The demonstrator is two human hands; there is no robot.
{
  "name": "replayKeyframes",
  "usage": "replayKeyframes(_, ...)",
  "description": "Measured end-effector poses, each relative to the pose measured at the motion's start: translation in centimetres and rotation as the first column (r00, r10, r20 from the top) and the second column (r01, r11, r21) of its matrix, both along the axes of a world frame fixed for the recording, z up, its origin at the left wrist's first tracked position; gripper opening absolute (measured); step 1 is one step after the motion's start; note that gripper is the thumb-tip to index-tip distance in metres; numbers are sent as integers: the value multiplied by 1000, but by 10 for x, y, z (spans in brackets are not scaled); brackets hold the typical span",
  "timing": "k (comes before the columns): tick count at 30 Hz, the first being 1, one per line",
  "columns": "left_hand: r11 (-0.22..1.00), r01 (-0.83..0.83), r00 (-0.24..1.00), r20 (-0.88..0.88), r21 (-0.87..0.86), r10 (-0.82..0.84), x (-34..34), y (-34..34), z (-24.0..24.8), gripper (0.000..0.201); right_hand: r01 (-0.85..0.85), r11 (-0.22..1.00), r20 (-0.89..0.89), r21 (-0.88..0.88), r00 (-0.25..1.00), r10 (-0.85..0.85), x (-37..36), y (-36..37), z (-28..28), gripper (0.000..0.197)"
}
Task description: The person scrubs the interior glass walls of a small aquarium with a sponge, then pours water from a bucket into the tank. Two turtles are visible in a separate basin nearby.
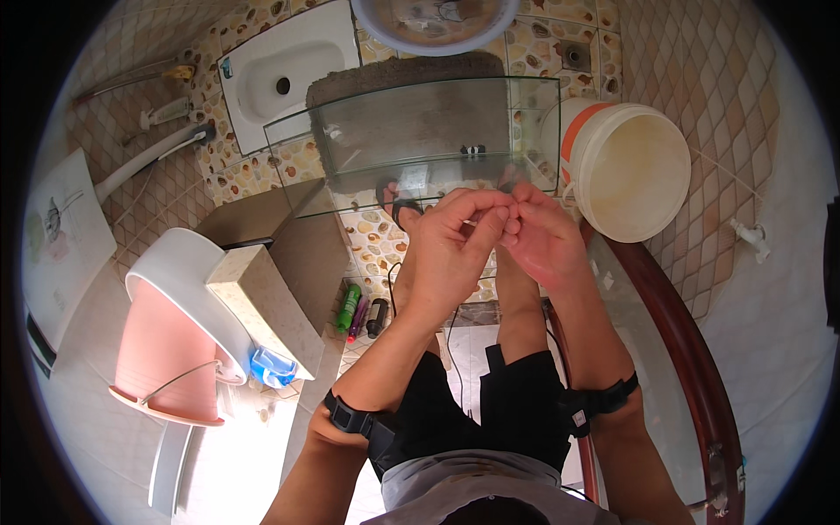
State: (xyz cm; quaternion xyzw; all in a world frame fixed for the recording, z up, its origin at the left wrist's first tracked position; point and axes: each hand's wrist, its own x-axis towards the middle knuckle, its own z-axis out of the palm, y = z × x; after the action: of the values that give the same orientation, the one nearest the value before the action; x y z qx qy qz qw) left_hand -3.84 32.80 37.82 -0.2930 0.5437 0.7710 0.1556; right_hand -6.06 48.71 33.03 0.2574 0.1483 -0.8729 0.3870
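Observation:
In front of my body, my left hand (452,248) and my right hand (549,238) meet at the fingertips. The left thumb and index finger press together in a pinch. Against them rest the bent fingertips of the right hand, its palm partly showing. Whatever lies between the fingers is too small or hidden to make out. Just beyond the hands stands a long rectangular glass tank (402,127), its near side close to my fingers. A small black-and-white object (472,150) shows through the glass.
A white squat toilet (254,79) and a round basin (437,45) lie beyond the tank. Right of it stands a white bucket (634,175) with an orange band. At left are a pink bucket (166,359) and a green bottle (348,308). A dark red wooden frame (678,306) curves along the right.

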Motion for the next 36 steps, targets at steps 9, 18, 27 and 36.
replayKeyframes(9,567,180,771,-243,-804,-589,0,-16,-10,17,-68,989,114,135,992,52,7,6,2,10)
replayKeyframes(18,414,204,715,-153,-887,-682,6,-17,-19,13,-309,804,78,509,946,314,-1,6,20,10)
replayKeyframes(27,675,421,828,-47,-606,-559,-2,20,-25,19,12,719,-21,695,1000,4,-8,90,20,26)
replayKeyframes(36,843,485,871,36,-234,-491,-20,136,-86,21,423,9,-415,906,893,-174,-79,279,87,45)
